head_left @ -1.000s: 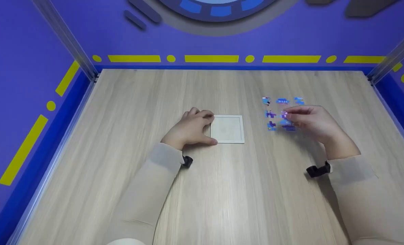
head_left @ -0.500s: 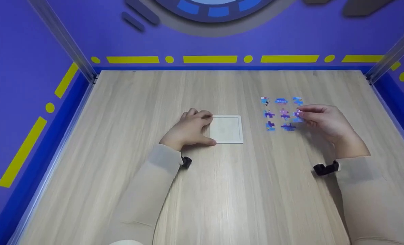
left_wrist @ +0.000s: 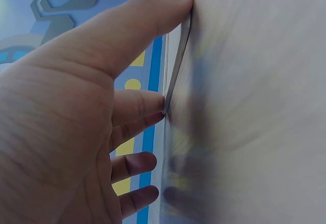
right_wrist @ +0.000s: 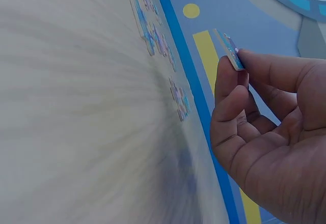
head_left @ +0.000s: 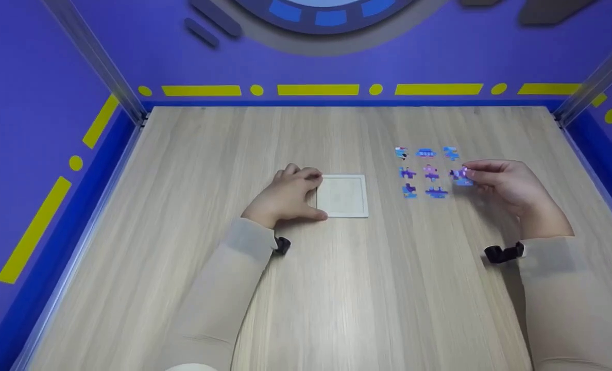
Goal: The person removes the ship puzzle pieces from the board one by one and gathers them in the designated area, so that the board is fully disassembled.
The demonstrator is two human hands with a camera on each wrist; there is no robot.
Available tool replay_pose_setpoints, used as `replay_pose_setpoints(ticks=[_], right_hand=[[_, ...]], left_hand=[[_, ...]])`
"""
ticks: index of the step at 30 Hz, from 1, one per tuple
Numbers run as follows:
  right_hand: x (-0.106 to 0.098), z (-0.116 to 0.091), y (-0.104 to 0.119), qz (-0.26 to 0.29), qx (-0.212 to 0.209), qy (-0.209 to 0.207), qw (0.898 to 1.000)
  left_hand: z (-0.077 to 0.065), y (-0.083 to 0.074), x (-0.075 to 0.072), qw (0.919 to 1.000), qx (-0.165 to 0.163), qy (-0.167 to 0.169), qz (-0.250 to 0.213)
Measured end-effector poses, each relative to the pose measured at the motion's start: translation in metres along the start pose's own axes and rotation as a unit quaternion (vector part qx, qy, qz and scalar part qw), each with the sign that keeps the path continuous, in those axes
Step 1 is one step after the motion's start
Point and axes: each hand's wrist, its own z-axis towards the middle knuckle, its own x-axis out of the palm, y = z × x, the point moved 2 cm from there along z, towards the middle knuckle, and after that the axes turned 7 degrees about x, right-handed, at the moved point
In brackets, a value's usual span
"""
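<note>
My right hand [head_left: 517, 188] pinches a purple and blue jigsaw puzzle piece [head_left: 459, 175] between thumb and fingertips. In the right wrist view this puzzle piece [right_wrist: 230, 51] is tilted and raised off the table. My left hand [head_left: 285, 198] holds the left side of a square white puzzle frame [head_left: 366, 198], thumb at the near corner and index finger at the far one. Seen from the left wrist, the frame's thin edge [left_wrist: 178, 63] lies between thumb and index finger, the other fingers spread apart. Inside the frame shows a plain pale base [head_left: 341, 196].
Several puzzle pieces lie in loose rows right of the frame, among them a blue piece [head_left: 426, 153], a pink one [head_left: 430, 172] and a purple one [head_left: 436, 192]. Blue walls [head_left: 326, 67] with yellow marks border the wooden table [head_left: 306, 288].
My right hand has moved to the right with the puzzle piece, uncovering the pieces on the table beneath. My left hand has stayed on the frame.
</note>
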Motion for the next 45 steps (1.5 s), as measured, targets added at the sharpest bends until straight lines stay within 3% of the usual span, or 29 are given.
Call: replay_pose_setpoints(ticks=[10, 17, 37, 45], right_hand=[[-0.005, 0.001, -0.004, -0.096, -0.002, -0.017, 0.995], [-0.006, 0.002, -0.009, -0.159, 0.022, -0.02, 0.987], [0.002, 0.002, -0.009, -0.214, 0.006, -0.02, 0.977], [0.0, 0.0, -0.008, -0.256, -0.008, -0.034, 0.966]], left_hand=[[0.0, -0.001, -0.001, 1.0, -0.002, -0.001, -0.007], [0.0, -0.002, -0.001, 1.0, 0.001, 0.0, -0.007], [0.0, 0.0, 0.0, 1.0, 0.0, -0.001, 0.004], [0.0, -0.001, 0.0, 1.0, 0.001, -0.003, 0.002]])
